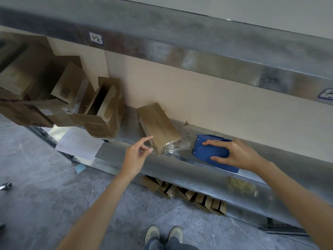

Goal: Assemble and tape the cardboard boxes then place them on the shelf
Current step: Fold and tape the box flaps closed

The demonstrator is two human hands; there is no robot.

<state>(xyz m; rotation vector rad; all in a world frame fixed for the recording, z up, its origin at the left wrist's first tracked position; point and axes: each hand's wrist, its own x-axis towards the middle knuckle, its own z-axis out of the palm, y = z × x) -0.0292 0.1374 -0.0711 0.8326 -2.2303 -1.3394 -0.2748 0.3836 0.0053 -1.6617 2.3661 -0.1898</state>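
Head view: taped box (159, 127) mid-frame on shelf (180, 168); left hand (137, 156) relaxed, empty, just beside its lower-left corner; right hand (237, 156) grips blue tape dispenser (207, 148)

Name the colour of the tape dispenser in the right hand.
Blue. The head view shows it best: the tape dispenser, gripped by the right hand.

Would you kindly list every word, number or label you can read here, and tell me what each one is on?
"1-2": handwritten sticker on the upper shelf beam.
Second sticker at the right edge of the view: cut off, unreadable.
Label on the taped box: blurred.
Sheet of paper: too faint to read.
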